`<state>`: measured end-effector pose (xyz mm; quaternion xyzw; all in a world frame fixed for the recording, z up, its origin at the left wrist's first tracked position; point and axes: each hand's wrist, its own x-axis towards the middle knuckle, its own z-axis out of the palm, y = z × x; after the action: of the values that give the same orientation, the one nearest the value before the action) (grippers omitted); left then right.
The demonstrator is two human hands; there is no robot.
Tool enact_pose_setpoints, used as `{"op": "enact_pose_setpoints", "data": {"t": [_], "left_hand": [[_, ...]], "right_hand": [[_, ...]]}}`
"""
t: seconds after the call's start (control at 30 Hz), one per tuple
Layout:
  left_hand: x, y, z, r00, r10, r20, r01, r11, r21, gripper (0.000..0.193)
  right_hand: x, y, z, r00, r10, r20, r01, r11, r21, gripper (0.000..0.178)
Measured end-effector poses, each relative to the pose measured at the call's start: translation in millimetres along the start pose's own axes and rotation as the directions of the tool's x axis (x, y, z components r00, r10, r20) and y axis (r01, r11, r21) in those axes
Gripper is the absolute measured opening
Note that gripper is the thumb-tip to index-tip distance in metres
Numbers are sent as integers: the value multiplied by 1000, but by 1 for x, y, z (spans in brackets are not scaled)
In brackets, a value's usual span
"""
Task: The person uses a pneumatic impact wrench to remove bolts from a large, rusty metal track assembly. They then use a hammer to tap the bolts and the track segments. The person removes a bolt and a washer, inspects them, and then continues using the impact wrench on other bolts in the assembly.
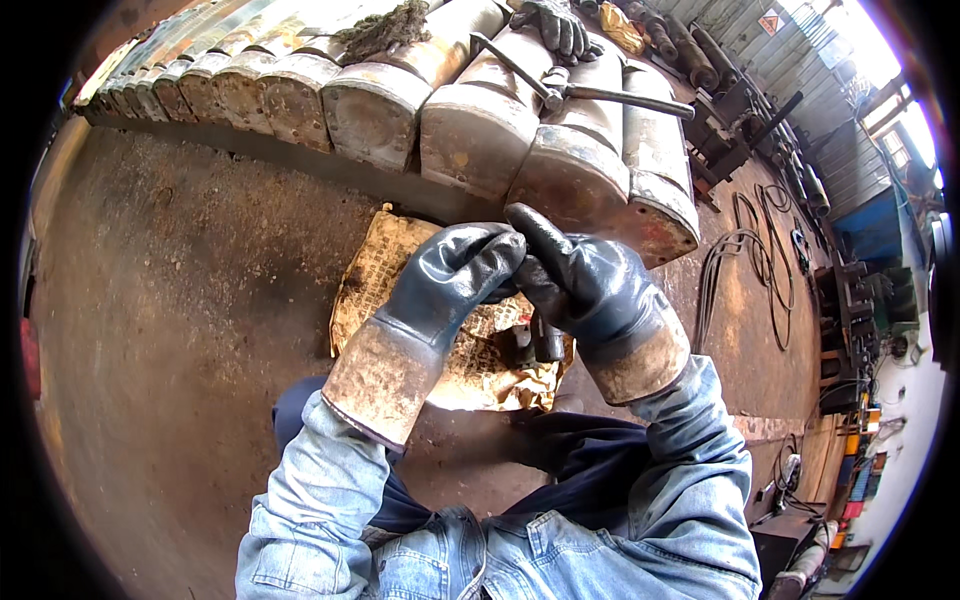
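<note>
Over the brown paper (375, 262), left hand (455, 268) and right hand (592, 285) meet, fingers curled nearly closed — any hold hidden — seemingly for fine handling, next needing steadiness, a dark metal part (547, 341) showing against it.

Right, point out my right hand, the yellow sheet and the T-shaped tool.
Right hand (598, 284): head view, dark glove's middle.
Yellow sheet (384, 258): head view, upper left part.
T-shaped tool (554, 88): head view, where bars meet.
</note>
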<state>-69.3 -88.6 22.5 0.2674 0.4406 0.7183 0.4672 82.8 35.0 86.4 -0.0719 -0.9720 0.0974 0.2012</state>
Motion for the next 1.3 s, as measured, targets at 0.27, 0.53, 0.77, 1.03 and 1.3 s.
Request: {"op": "enact_pose_setpoints", "data": {"t": [0.27,0.53,0.77,1.03,1.3], "left_hand": [[0,0,-8,998,-3,55,-2,995,97,18],[6,8,-9,1000,21,-10,-20,996,83,25],[12,-9,-16,967,252,-25,-232,922,310,25],[6,2,-10,992,91,-92,-68,971,229,28],[8,13,3,987,-93,-130,93,996,-6,32]], "right_hand": [[-1,-9,-12,977,89,196,-126,974,188,53],[11,-17,-15,976,-152,-156,151,988,-20,74],[14,-16,12,989,-97,-110,98,995,1,72],[13,-15,29,988,-49,-148,59,997,59,66],[6,34,13,991,16,-136,-7,998,66,52]]}}
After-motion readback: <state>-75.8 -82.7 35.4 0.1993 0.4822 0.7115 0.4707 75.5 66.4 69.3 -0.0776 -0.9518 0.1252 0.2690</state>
